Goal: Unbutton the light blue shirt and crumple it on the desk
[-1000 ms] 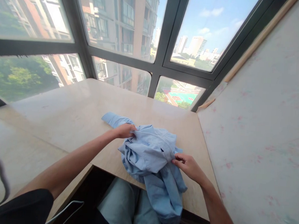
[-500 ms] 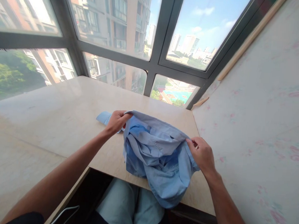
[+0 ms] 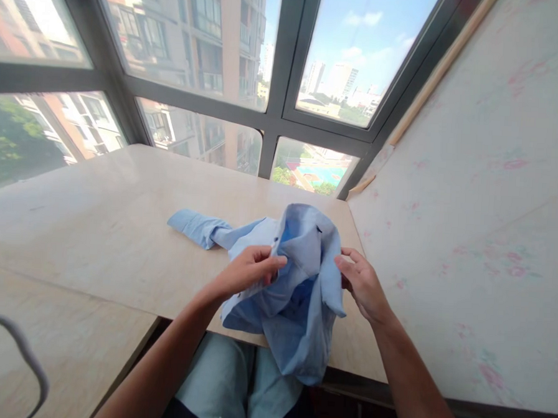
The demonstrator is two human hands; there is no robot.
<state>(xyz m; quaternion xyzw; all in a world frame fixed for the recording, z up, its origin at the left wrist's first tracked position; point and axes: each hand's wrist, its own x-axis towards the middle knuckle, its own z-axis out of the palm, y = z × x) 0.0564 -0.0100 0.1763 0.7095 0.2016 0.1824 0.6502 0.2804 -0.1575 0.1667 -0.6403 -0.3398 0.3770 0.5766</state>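
Note:
A crumpled light blue shirt (image 3: 298, 278) lies bunched on the pale wooden table (image 3: 119, 225), with one sleeve stretched out to the left and its lower part hanging over the near edge. My left hand (image 3: 250, 271) pinches the shirt's buttoned edge near the middle. My right hand (image 3: 362, 282) grips the fabric on the right side, fingers curled against it. Both hands hold the top of the shirt raised a little off the table.
Large dark-framed windows (image 3: 274, 118) run along the table's far side. A pale patterned wall panel (image 3: 470, 213) bounds the right. A thin curved grey bar (image 3: 19, 351) shows at the lower left. My legs in light trousers (image 3: 232, 387) are under the table.
My hands have come closer together, folding the shirt's top edge inward. The left hand moved right and nearer to me; the sleeve now lies uncovered on the left.

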